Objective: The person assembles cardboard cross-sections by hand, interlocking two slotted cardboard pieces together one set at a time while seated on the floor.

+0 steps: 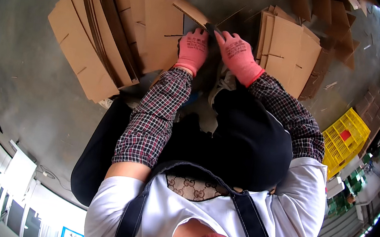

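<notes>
The work looks partway along, judging by how the cardboard lies. One cardboard piece (190, 11) is between the hands, tilted, its corrugated edge toward the person, just above the concrete floor (21, 48). The right hand (237, 53) has its fingers brought together at the piece's near end, and they appear to be pinching it. The left hand (193, 48) is curled just beneath the piece; its fingertips are hidden, so whether they grip cannot be told. Whether this piece is joined to another one cannot be made out either.

Much cardboard is left loose: a fanned left stack (74, 53) of slit boards, long boards (160, 14) beside it near the left hand, and a right stack (283, 49) just beyond the right hand. Farther off at the upper right, crossed boards (322, 6) stand at angles to one another and look already interlocked, though their joints are too small to confirm. A yellow crate (334, 149) sits by the right forearm.
</notes>
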A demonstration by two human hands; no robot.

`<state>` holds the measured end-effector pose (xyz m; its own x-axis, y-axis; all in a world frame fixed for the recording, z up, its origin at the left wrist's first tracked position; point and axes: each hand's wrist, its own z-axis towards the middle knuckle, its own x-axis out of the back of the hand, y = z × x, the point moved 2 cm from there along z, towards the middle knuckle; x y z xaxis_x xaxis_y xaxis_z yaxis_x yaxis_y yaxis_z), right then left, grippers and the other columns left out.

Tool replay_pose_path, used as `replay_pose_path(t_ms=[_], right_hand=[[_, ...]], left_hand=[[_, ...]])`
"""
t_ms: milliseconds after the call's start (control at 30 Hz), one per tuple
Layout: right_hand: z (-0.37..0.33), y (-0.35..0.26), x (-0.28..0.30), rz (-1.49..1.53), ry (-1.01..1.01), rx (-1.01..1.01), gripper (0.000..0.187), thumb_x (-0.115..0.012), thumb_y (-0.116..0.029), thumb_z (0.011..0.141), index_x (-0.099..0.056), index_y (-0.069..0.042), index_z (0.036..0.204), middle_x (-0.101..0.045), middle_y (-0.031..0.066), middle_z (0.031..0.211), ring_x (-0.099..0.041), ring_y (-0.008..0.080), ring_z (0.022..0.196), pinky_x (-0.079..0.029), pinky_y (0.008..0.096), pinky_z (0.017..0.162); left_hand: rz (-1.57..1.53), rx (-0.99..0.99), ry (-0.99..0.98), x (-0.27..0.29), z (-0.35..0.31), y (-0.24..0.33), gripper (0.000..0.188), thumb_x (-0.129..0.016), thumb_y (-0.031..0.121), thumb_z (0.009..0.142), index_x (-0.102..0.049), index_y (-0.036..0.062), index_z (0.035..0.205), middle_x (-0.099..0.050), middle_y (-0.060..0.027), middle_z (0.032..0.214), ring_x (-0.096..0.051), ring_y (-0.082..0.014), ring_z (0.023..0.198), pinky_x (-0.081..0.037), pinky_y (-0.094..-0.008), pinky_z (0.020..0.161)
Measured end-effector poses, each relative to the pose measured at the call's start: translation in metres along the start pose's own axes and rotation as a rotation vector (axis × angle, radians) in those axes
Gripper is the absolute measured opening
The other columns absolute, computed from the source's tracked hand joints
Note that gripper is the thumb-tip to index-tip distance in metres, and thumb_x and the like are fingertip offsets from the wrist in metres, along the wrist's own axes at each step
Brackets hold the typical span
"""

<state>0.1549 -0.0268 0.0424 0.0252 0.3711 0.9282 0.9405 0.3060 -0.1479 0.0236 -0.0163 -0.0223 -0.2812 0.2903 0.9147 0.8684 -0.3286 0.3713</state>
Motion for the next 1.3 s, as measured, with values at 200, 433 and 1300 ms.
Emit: replay_pose_path(t_ms=[200, 433, 1300], right_hand=[[0.016, 0.005, -0.012, 0.058, -0.025, 0.012, 0.052, -0.047, -0.011, 0.082, -0.039, -0.009, 0.133, -0.059, 0.0123, 0.099, -0.06, 0.0259, 0.087, -0.05, 0.0362, 0.074], [0.019, 0.007, -0.02, -0.172, -0.064, 0.026, 0.053, -0.05, -0.011, 0.081, -0.037, -0.007, 0.133, -0.055, 0.0156, 0.107, -0.062, 0.0277, 0.085, -0.051, 0.0345, 0.071], [-0.039, 0.017, 0.098, 0.269, 0.526, -0.167, 0.045, -0.062, -0.008, 0.074, -0.049, -0.009, 0.117, -0.054, 0.0153, 0.107, -0.058, 0.034, 0.09, -0.051, 0.0406, 0.073]], left_hand=[[0.01, 0.082, 0.015, -0.005, -0.008, -0.003, 0.028, -0.054, 0.012, 0.077, -0.053, 0.0143, 0.105, -0.06, -0.0074, 0.089, -0.062, -0.0264, 0.077, -0.05, -0.0381, 0.061], [0.023, 0.05, 0.099, -0.004, -0.004, 0.001, 0.022, -0.045, 0.01, 0.082, -0.054, 0.0107, 0.103, -0.06, -0.0107, 0.086, -0.062, -0.0275, 0.076, -0.05, -0.0388, 0.064], [-0.136, 0.262, -0.138, -0.001, -0.006, 0.001, 0.041, -0.061, 0.028, 0.079, -0.05, 0.0123, 0.116, -0.057, -0.0128, 0.109, -0.059, -0.0312, 0.094, -0.049, -0.0427, 0.077]])
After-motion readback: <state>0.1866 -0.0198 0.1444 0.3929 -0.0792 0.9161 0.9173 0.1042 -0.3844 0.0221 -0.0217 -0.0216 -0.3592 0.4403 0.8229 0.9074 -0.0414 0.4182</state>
